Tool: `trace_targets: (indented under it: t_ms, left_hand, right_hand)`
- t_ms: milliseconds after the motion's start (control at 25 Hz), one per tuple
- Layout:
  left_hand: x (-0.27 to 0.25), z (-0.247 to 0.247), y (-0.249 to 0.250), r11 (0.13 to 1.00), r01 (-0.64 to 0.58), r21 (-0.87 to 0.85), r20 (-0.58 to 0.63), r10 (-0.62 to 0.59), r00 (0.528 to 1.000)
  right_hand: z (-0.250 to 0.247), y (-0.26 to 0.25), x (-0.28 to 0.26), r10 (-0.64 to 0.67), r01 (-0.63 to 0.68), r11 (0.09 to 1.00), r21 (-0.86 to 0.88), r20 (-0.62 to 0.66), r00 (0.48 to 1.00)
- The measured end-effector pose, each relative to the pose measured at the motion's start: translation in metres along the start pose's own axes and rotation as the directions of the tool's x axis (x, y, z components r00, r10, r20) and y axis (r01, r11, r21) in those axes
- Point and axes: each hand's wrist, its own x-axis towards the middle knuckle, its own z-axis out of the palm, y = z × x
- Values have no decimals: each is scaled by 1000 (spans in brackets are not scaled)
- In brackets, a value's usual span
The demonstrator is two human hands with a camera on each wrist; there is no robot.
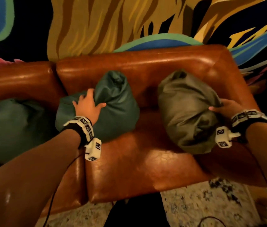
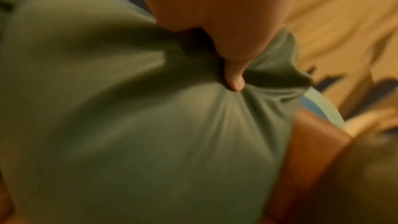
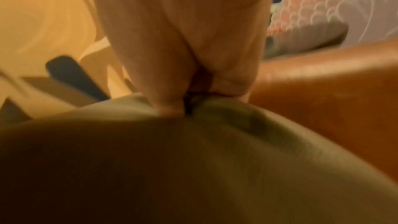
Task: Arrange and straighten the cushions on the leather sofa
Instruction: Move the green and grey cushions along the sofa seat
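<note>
Here the left hand [image 1: 88, 105] is gripping the dark green cushion [image 1: 113, 110] at the centre of the head frame, thumb spread to the right and fingers digging into a fold of the fabric; in the left wrist view a fingertip [image 2: 235, 81] is pressing into the bunched green cloth. The right hand [image 1: 226, 106], at the right of the frame, is pinching a gathered edge of the olive cushion [image 1: 185, 112], fingers curled round the fabric, and the right wrist view is showing the fingers [image 3: 170, 105] closing on a pucker of it. Both cushions are sitting crumpled on the seat of the brown leather sofa [image 1: 137, 169], the green one leaning against the backrest, the olive one lying near the sofa's right end, well apart from each other. A third green cushion [image 1: 9, 125] is lying blurred at the left edge. A painted wall [image 1: 104, 22] is filling the top of the frame, and a speckled rug [image 1: 203, 207] is showing at the bottom.
</note>
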Motion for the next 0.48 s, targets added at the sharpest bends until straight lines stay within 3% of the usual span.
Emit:
trace_targets:
  t_ms: [120,200,280,320,360,480]
  left_hand:
    - [-5,58,40,997,42,69,88,-48,995]
    - [2,97,74,993,-44,110,220,18,975]
    - [14,126,98,974,-151,170,345,85,935]
    - [23,136,107,964,-182,192,354,105,930]
    - [31,144,114,960,-186,208,332,109,937]
    - [39,143,121,968,-137,212,281,74,957]
  right_hand:
    - [-39,14,49,153,-156,982,-107,-44,987]
    - [-48,71,120,311,-306,856,-416,-57,949]
    - [-24,110,149,343,-269,806,-527,45,938]
    - [-4,115,144,266,-215,802,-557,11,964]
    - [8,104,129,241,-263,893,-366,-106,965]
    - [23,65,93,200,-232,966,-111,-239,950]
